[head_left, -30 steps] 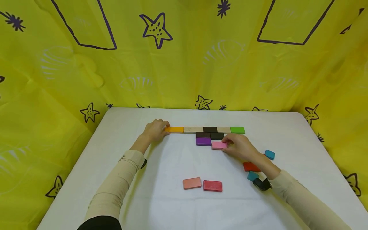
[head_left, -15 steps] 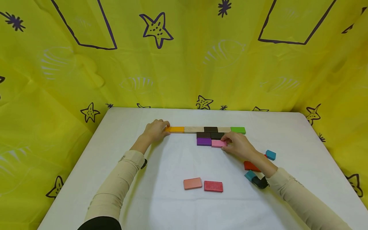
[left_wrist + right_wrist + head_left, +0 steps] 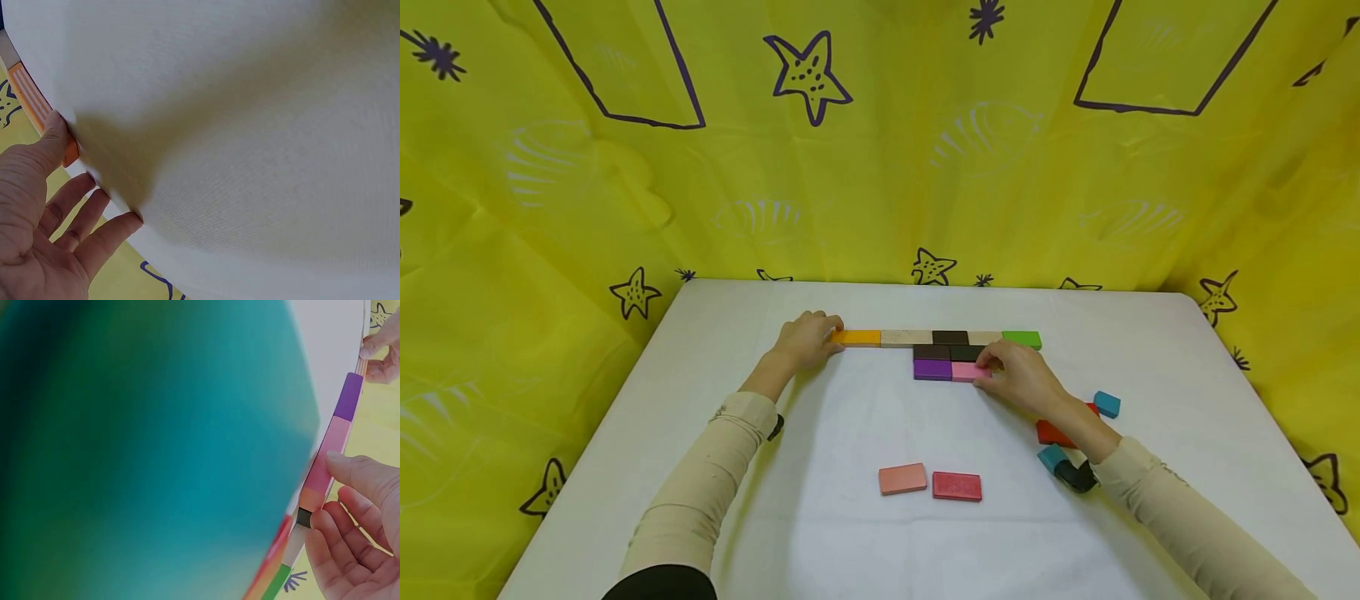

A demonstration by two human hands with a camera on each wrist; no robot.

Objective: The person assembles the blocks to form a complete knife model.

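Right hand (image 3: 1021,379) pinching one pink block (image 3: 966,372) (one purple block (image 3: 932,370) adjoining), left hand (image 3: 805,340) one orange block (image 3: 859,338)

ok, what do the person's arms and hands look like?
Left sleeve and right sleeve: long, beige, creased. Left hand and right hand: ungloved. Left wrist device and right wrist device: black, details too small to tell.
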